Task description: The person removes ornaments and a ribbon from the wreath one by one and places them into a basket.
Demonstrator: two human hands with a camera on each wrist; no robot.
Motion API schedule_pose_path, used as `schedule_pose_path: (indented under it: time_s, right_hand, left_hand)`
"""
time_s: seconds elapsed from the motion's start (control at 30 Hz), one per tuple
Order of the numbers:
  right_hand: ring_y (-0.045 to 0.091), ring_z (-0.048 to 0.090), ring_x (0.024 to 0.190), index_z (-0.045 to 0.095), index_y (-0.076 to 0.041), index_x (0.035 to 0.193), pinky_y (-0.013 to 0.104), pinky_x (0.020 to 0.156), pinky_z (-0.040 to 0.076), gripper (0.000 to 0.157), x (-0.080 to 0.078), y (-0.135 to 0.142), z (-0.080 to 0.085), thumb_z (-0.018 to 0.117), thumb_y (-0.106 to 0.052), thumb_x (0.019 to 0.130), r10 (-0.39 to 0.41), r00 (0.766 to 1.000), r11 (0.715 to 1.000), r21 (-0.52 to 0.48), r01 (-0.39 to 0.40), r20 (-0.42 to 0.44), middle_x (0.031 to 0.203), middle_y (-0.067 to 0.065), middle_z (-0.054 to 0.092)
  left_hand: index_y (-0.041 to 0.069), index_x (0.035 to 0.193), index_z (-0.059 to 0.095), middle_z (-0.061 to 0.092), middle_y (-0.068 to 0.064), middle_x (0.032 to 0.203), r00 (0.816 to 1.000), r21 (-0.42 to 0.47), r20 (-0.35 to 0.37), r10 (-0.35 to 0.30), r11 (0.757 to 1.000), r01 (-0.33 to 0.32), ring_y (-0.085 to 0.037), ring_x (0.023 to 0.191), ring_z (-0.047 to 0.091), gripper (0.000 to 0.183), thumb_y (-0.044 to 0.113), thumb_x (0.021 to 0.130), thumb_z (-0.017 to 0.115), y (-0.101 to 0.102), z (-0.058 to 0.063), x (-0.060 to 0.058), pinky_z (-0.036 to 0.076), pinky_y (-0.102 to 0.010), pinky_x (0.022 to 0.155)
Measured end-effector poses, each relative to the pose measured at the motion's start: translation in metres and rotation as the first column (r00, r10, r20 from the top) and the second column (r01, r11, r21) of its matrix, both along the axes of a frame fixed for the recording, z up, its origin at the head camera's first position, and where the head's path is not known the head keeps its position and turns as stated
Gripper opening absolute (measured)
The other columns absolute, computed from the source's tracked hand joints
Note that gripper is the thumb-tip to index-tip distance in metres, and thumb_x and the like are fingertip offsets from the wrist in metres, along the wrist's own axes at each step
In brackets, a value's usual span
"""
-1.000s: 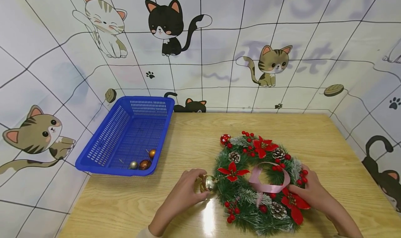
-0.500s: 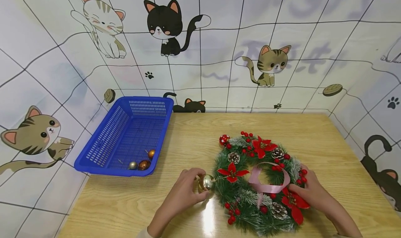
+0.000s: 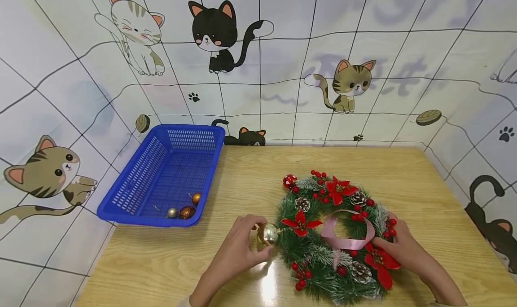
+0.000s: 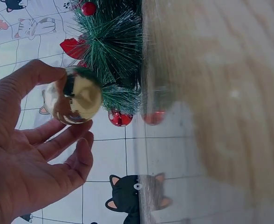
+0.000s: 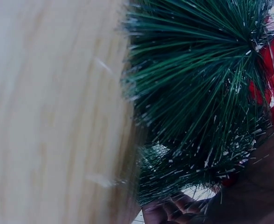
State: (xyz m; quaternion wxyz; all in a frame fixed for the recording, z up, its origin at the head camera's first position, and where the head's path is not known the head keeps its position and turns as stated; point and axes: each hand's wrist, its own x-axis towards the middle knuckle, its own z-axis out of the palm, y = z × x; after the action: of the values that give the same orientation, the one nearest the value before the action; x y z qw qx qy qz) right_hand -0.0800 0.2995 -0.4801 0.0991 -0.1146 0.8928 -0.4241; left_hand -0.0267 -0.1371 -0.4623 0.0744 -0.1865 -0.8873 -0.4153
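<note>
My left hand [image 3: 240, 248] pinches a shiny gold Christmas ball [image 3: 269, 234] between thumb and fingers at the left edge of a Christmas wreath [image 3: 319, 255]. In the left wrist view, the thumb lies on top of the gold ball [image 4: 81, 95] and fingertips support it underneath, close to the green needles. The wreath lies on the table, dressed with red poinsettias [image 3: 300, 223], pinecones [image 3: 360, 272], red berries and a loop of pink ribbon [image 3: 347, 243]. My right hand [image 3: 405, 251] grips its right side; in the right wrist view, needles [image 5: 193, 79] partly hide the fingers.
At the left, a blue plastic basket [image 3: 145, 221] holds a small pale gold ball [image 3: 172, 213], a brown ball [image 3: 187, 213] and an orange ball [image 3: 196, 198]. A red dotted ball [image 3: 289, 181] sits at the wreath's upper left. Cat-print walls [image 3: 282, 105] border the wooden table [image 3: 250, 177].
</note>
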Motion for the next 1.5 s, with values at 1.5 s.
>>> schedule_pose_path:
  time_s: [1.5]
  right_hand:
    - [0.068,0.017,0.141,0.014,0.018,0.164,0.082,0.098,0.034,0.085,-0.001,0.003,0.000,0.069,-0.011,0.105,-0.002,0.999,1.000,-0.004,0.002,0.037,0.158,0.048,0.019]
  left_hand:
    - [0.018,0.135,0.070,0.069,0.012,0.124,0.993,0.141,-0.093,-0.074,0.986,0.086,-0.016,0.108,0.062,0.058,0.024,0.083,0.095,0.023,0.003,-0.003,0.054,-0.031,0.077]
